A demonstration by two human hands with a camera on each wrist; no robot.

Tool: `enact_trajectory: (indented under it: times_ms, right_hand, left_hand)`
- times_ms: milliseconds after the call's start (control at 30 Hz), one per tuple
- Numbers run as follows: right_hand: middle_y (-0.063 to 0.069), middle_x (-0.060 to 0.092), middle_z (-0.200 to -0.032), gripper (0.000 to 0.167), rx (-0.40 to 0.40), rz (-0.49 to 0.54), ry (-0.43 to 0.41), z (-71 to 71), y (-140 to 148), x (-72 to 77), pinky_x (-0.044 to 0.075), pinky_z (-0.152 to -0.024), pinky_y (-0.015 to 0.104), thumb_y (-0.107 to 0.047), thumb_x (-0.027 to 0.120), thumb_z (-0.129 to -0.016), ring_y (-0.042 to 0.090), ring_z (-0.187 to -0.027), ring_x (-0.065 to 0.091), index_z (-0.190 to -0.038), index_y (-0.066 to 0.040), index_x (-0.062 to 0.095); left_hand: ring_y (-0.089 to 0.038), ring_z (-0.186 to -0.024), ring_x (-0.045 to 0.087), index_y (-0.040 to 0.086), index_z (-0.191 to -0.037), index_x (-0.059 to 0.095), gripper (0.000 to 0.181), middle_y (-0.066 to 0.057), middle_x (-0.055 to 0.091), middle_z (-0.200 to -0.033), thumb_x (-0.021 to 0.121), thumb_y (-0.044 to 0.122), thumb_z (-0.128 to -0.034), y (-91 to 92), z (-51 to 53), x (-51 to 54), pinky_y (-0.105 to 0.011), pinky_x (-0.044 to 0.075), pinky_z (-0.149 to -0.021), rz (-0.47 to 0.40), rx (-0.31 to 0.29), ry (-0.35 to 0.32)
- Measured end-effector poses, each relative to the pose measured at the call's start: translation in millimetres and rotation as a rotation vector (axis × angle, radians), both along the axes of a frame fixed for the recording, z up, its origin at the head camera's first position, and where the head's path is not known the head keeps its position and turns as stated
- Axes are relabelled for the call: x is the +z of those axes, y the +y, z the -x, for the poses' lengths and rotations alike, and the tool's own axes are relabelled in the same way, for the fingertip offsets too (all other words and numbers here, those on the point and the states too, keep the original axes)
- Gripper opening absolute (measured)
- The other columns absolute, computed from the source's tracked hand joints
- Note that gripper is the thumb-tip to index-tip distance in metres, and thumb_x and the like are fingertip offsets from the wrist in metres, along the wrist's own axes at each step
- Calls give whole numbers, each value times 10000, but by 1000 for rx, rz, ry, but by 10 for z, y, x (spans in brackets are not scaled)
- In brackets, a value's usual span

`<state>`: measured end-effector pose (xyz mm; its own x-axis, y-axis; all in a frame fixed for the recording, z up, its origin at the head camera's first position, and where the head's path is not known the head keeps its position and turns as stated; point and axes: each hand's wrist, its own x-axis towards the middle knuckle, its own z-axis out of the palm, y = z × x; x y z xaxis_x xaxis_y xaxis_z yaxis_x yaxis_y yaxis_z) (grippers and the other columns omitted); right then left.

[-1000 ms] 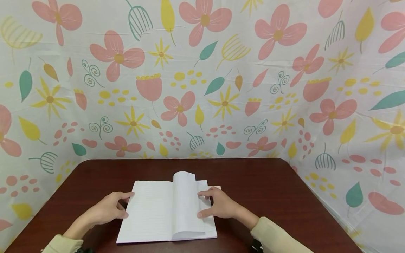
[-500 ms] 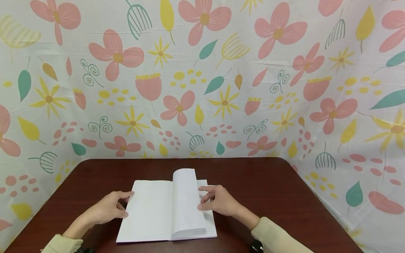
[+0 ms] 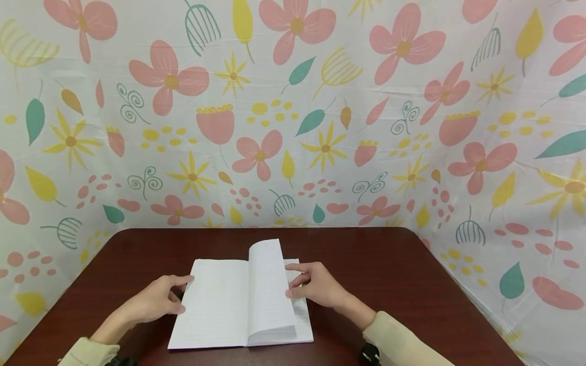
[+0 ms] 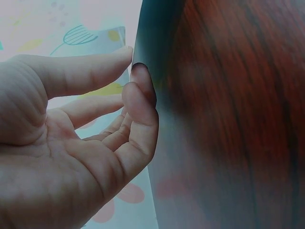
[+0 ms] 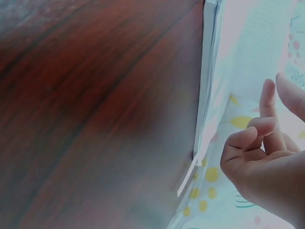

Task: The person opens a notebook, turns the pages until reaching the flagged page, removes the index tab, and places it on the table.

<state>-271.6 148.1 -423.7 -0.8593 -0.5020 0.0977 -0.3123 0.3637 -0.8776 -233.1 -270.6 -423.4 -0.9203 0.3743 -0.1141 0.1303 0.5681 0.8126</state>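
Observation:
An open notebook (image 3: 220, 305) with lined white pages lies on the dark wooden table. My left hand (image 3: 153, 300) holds the notebook's left edge; in the left wrist view, the thumb tip is at the page edge and curled fingers reach past it. On the other side, my right hand (image 3: 320, 285) pinches a thick bunch of pages (image 3: 270, 295) by their outer edge, with index finger and thumb. That bunch bows upward from the spine and stands above the right-hand part of the notebook. In the right wrist view, the other fingers (image 5: 238, 140) are curled inward.
The reddish-brown table (image 3: 366, 264) extends on both sides of the notebook and behind it. A white cloth (image 3: 293, 117) with pink, yellow and green floral prints hangs around its back and sides. Dark bands (image 3: 370, 353) show at the light sleeves.
My right hand has moved slightly up and away, and the bunch of pages has risen higher, tilting toward the left. The left hand stays at the left edge.

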Motion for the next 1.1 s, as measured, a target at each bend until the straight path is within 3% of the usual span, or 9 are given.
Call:
enact_trajectory:
  times_ms: [233,533,633,733,767,800,867,967,1100]
  right_hand:
    - [42,787,-892,591,21,6,-5,-13,-55,59,514,-760,264,-89,851,-889,146,-912,730,-1428,17,635]
    - [86,785,-891,606,40,45,12,-43,-197,109,484,-735,247,-42,852,-874,229,-917,745,-1428,43,624]
    - [75,786,-891,601,33,38,23,-38,-238,101,366,-1139,443,-51,854,-874,259,-985,741,-1429,17,634]
    - [49,789,-894,599,30,26,34,-32,-270,87,244,-1178,602,-69,857,-877,235,-992,743,-1431,-4,640]
    - [48,790,-897,599,31,27,34,-34,-281,85,237,-1177,617,-72,857,-878,232,-996,743,-1432,-5,640]
    - [56,790,-901,603,35,35,28,-34,-291,79,366,-1122,524,-65,855,-878,232,-983,746,-1435,1,634]
    - [72,790,-910,612,43,50,9,-41,-316,76,515,-893,353,-58,850,-881,217,-940,751,-1444,10,622]
    - [104,788,-910,618,53,77,-12,-40,-355,68,541,-771,256,-39,846,-876,235,-938,751,-1447,17,617]
    - [91,788,-899,613,56,78,-13,-30,-408,59,547,-779,254,-42,848,-873,205,-921,750,-1443,2,627]
  left_hand:
    - [-219,-863,709,-198,-1487,427,724,-230,551,-1181,790,-40,-880,-50,43,-40,-370,573,-703,6,-53,28]
    - [-259,-858,695,-192,-1488,433,730,-236,545,-1207,790,-64,-864,-8,-17,-4,-363,563,-695,-11,-19,12]
    - [-265,-849,692,-199,-1483,432,729,-232,542,-1194,786,-73,-859,-7,-23,-8,-358,559,-688,-10,-23,18]
    - [-266,-843,692,-199,-1482,434,729,-234,538,-1195,787,-76,-856,-6,-24,-13,-352,555,-683,-12,-23,18]
    - [-267,-843,692,-198,-1483,434,729,-237,537,-1198,787,-77,-856,-5,-23,-14,-352,554,-684,-11,-22,16]
    - [-266,-842,691,-197,-1483,435,729,-238,537,-1200,788,-76,-856,-4,-24,-12,-352,553,-684,-11,-20,16]
    - [-265,-842,692,-196,-1483,435,729,-241,536,-1204,788,-76,-857,1,-25,-7,-355,553,-686,-10,-17,14]
    - [-262,-844,695,-196,-1484,434,730,-245,537,-1208,789,-76,-858,8,-28,2,-361,556,-690,-9,-12,11]
    - [-260,-846,695,-193,-1486,435,728,-250,537,-1215,787,-79,-859,12,-31,14,-366,557,-691,-9,-7,7]
